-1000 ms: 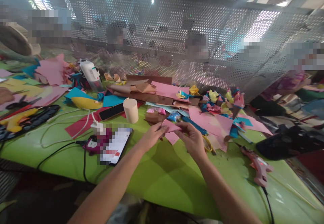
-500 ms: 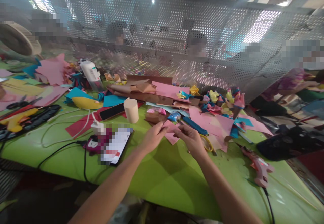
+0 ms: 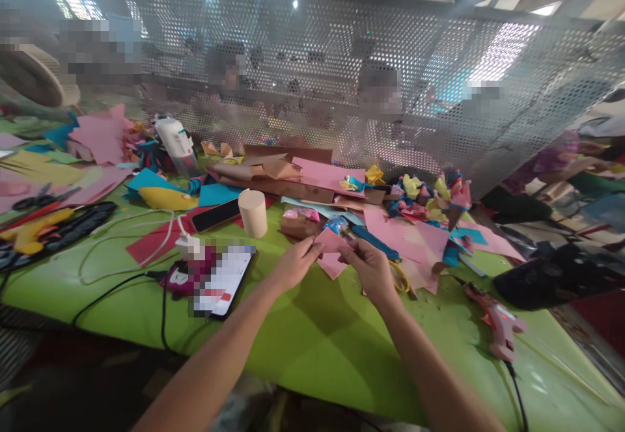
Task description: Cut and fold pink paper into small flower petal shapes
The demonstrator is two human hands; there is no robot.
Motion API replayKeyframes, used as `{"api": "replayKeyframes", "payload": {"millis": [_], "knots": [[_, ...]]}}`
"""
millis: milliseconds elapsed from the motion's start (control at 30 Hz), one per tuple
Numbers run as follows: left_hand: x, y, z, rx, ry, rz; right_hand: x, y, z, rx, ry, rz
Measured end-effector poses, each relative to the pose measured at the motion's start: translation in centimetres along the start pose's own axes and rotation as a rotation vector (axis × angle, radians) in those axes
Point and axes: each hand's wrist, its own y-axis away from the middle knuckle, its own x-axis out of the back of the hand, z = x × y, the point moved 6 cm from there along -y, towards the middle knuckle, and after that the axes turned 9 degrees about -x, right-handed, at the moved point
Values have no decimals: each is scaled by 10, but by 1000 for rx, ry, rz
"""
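Observation:
Between my two hands is a small piece of pink paper (image 3: 330,241), held just above the green table (image 3: 336,347). My left hand (image 3: 296,264) pinches its left edge between thumb and fingers. At the right edge, the fingers of my right hand (image 3: 370,267) are closed on the same piece. Another pink paper piece (image 3: 333,266) lies below it. Close behind are a small blue plastic packet (image 3: 336,225), a pink packet (image 3: 303,214) and a dark blue tool handle (image 3: 375,242). Yellow-handled scissors (image 3: 400,278), partly covered, lie beside my right hand.
A pink glue gun (image 3: 497,323) with a cord rests at the right, near a dark cylinder (image 3: 551,276). On the left are a lit phone (image 3: 225,282), a purple power socket (image 3: 183,279) and a beige paper tube (image 3: 252,213). A perforated metal screen (image 3: 303,81) stands behind.
The pink piece has turned slightly and more of its face shows between my hands. My right hand has shifted a little to the right. Things on the table have stayed put.

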Motion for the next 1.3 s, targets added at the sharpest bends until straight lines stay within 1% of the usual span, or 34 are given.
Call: {"api": "replayKeyframes", "payload": {"millis": [167, 267, 400, 533, 667, 733, 900, 1000, 1100, 1200, 1300], "knots": [[2, 0, 3, -26, -124, 26, -1, 0, 0, 21, 36, -15], [2, 0, 2, -23, -145, 27, -1, 0, 0, 38, 52, -18], [2, 0, 2, -26, -120, 35, 2, 1, -4, 62, 37, 43], [-2, 0, 0, -1, 12, 18, 3, 0, -4, 56, -8, 67], [-2, 0, -4, 14, 132, 52, 4, 0, -5, 52, -12, 75], [-3, -1, -8, 48, 187, 53, 5, 2, -8, 71, 13, 82], [-10, -1, -9, 132, 447, 28, 4, 6, -16, 124, 45, 59], [-13, 0, -7, 164, 503, 11, 6, 5, -14, 111, 24, 85], [-14, 1, -6, 176, 508, 6, 6, 3, -7, 69, -6, 79], [-13, 0, -6, 145, 477, -6, 6, 0, -1, 33, -64, 57], [-9, -1, -4, 73, 340, -5, 6, -2, 2, 11, -141, 13]]}}
